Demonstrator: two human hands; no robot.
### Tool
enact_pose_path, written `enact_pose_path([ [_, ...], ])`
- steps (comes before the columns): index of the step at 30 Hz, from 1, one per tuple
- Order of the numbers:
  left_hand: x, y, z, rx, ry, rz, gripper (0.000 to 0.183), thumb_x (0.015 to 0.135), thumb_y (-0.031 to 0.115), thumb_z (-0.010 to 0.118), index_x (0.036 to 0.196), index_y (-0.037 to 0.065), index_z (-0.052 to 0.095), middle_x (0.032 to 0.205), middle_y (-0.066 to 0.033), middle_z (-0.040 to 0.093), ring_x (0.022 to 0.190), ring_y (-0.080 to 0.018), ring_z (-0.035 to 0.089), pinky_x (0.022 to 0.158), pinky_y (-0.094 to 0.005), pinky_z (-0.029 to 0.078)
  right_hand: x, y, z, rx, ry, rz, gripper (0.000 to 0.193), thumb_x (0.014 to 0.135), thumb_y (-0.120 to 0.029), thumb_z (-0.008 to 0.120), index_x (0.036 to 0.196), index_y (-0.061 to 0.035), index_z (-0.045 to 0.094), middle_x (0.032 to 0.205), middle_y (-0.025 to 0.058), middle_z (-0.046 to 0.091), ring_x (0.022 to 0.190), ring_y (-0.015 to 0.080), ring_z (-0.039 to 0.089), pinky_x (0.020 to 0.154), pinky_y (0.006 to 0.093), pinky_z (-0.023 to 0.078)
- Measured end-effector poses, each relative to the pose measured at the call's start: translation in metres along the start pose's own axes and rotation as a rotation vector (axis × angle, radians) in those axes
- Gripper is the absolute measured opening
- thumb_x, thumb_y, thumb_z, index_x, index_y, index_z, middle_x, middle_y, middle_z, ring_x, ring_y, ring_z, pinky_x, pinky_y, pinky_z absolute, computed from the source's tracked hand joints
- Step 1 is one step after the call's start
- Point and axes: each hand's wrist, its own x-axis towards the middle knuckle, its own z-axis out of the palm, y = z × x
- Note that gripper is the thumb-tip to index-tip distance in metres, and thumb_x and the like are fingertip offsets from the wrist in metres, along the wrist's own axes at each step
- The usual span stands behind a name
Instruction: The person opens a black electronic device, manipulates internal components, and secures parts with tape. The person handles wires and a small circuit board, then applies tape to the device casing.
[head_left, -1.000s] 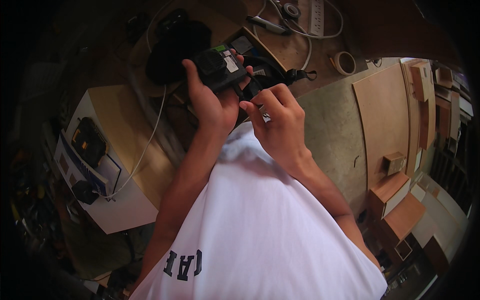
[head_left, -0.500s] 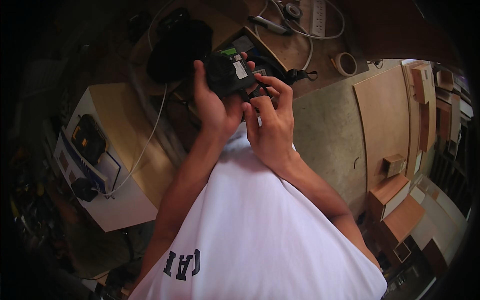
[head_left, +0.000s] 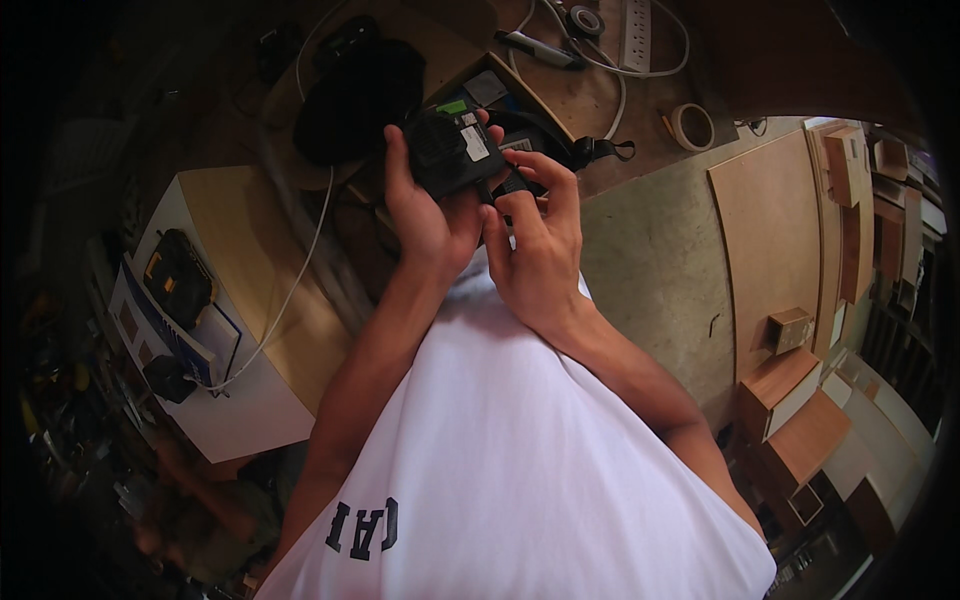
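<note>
A black, box-shaped device (head_left: pixel 440 160) with a white label on its face rests in my left hand (head_left: pixel 432 228). The thumb lies along its left side and fingertips show at its far right edge. Close to the device's lower right corner, my right hand (head_left: pixel 537 240) has its fingers bent around a short black piece (head_left: pixel 511 183), which looks like a strap or cable end. Whether that piece joins the device is hidden by the fingers. Just beyond both hands stands an open cardboard box (head_left: pixel 548 108) holding dark items, one with a bright green part.
A black cloth-like item (head_left: pixel 360 100) lies left of the box. Rightward are a tape roll (head_left: pixel 692 128), a power strip (head_left: pixel 636 35) and white cables. A black-and-yellow case (head_left: pixel 180 278) sits on a pale cabinet (head_left: pixel 270 250). A person's arm (head_left: pixel 215 500) shows at lower left.
The device has tilted and shifted slightly in my left hand. My right hand has moved a little leftward. Another person's arm has come into view at the lower left.
</note>
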Motion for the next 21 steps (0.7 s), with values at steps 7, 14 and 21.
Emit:
enact_pose_path([
  [7, -0.001, 0.001, -0.005, -0.01, -0.015, -0.001, 0.074, 0.118, 0.065, 0.039, 0.151, 0.002, 0.062, 0.145, -0.0217, 0.068, 0.131, -0.0361, 0.069, 0.111, -0.0514, 0.057, 0.0, 0.001, 0.002, 0.004, -0.006, -0.011, 0.011, 0.096, -0.001, 0.076, 0.098, 0.0049, 0.067, 0.145, 0.0285, 0.059, 0.123, 0.0439, 0.062, 0.095, 0.0497, 0.055],
  [14, 0.0, 0.005, -0.007, -0.027, 0.017, 0.02, 0.076, 0.117, 0.065, 0.039, 0.151, 0.001, 0.061, 0.147, -0.0257, 0.067, 0.131, -0.0374, 0.069, 0.114, -0.0524, 0.057, 0.004, 0.0, 0.0, -0.02, -0.079, -0.047, 0.018, 0.093, -0.005, 0.081, 0.103, 0.0027, 0.068, 0.145, 0.0276, 0.059, 0.12, 0.0436, 0.067, 0.09, 0.0496, 0.06],
  [21, 0.004, 0.018, -0.025, -0.245, -0.242, -0.032, 0.078, 0.117, 0.066, 0.038, 0.151, -0.001, 0.061, 0.155, -0.0298, 0.06, 0.13, -0.0404, 0.068, 0.112, -0.056, 0.057, 0.022, -0.013, -0.026, 0.107, -0.044, 0.054, 0.024, 0.1, -0.013, 0.083, 0.113, 0.0017, 0.069, 0.125, 0.0208, 0.068, 0.095, 0.0339, 0.076, 0.08, 0.0436, 0.063],
])
